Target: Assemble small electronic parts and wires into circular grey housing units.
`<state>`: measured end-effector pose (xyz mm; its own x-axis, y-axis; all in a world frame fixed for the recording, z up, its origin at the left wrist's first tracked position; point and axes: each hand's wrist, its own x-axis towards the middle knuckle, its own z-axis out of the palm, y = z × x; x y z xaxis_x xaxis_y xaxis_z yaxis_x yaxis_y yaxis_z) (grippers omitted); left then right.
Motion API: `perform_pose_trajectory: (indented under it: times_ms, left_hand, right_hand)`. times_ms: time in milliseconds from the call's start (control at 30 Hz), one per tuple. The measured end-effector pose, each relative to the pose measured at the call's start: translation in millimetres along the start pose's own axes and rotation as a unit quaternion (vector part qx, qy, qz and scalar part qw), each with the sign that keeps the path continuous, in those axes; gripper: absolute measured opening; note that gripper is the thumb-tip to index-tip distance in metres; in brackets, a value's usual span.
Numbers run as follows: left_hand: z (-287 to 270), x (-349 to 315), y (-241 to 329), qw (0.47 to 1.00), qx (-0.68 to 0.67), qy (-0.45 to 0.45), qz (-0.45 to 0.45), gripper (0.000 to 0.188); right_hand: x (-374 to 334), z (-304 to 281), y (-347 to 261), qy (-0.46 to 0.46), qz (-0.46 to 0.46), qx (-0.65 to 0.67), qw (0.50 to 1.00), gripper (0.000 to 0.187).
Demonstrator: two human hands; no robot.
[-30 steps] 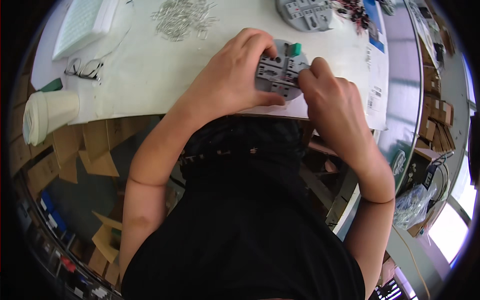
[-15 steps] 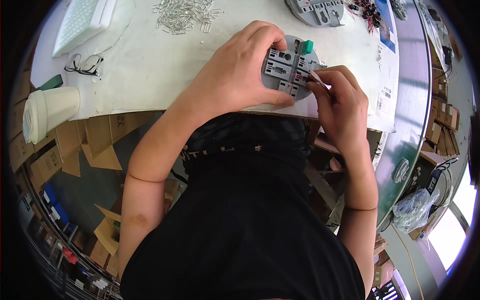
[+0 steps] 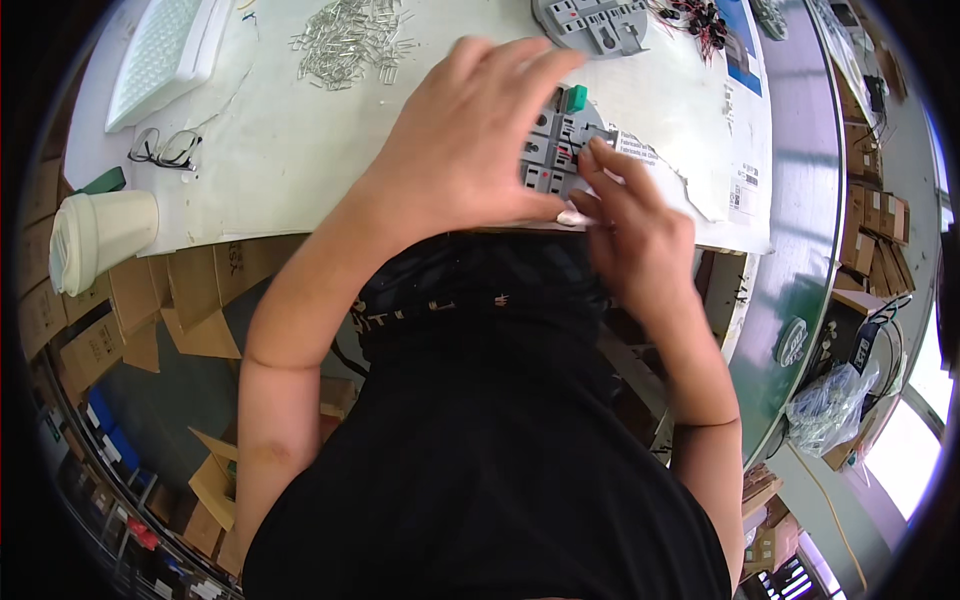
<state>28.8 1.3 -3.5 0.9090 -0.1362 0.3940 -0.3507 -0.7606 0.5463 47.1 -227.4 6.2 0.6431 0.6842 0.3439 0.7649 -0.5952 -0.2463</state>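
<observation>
A round grey plastic base (image 3: 536,152) lies on the table with slots, red dots, thin wires and a green block (image 3: 575,98) on it. Around its left side arches my left hand (image 3: 465,140), blurred; its fingers are spread and lifted off the far rim, and the thumb is by the near edge. My right hand (image 3: 640,225) is at the base's right side, fingertips at the rim near the wires. A slim pale tool (image 3: 572,216) pokes out from its curled fingers beside my left thumb; most of it is hidden.
A second grey round base (image 3: 600,25) sits at the far edge, beside black parts with red wires (image 3: 700,22). Small clear pieces (image 3: 350,45) form a pile. A white tray (image 3: 165,60), eyeglasses (image 3: 165,148) and a lidded cup (image 3: 105,235) are on the left.
My left fingers have come away from the base's far rim. The right hand has moved left and nearer, and the pale tool has swung down toward the near edge.
</observation>
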Motion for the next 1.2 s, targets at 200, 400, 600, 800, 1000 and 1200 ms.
perform_pose_trajectory:
  times_ms: [200,400,600,800,1000,1200]
  left_hand:
    - [-17.8,39.9,11.8,0.99,0.12,-0.061,0.042,0.077]
    - [-78.6,21.1,-0.4,0.991,0.07,-0.113,-0.01,0.072]
    - [-23.7,-34.1,-26.4,0.997,0.065,-0.035,-0.013,0.069]
    - [-18.6,-19.4,-7.7,0.994,0.033,0.098,-0.04,0.092]
    - [-14.5,-11.5,0.9,0.99,-0.028,0.01,-0.135,0.115]
    - [-9.2,-28.4,9.8,0.98,-0.155,-0.001,-0.124,0.111]
  right_hand:
    - [14.5,-61.2,26.9,0.067,0.125,0.484,0.864,0.045]
    - [11.2,-45.7,41.3,0.074,0.278,0.451,0.845,0.078]
    - [20.1,-20.1,37.0,-0.019,0.276,0.34,0.899,0.045]
    - [32.8,-29.9,40.5,-0.025,0.152,0.268,0.951,0.027]
    - [56.4,-45.8,34.5,-0.135,0.103,0.113,0.979,0.022]
    - [60.7,-48.7,30.2,-0.159,0.061,0.119,0.978,0.022]
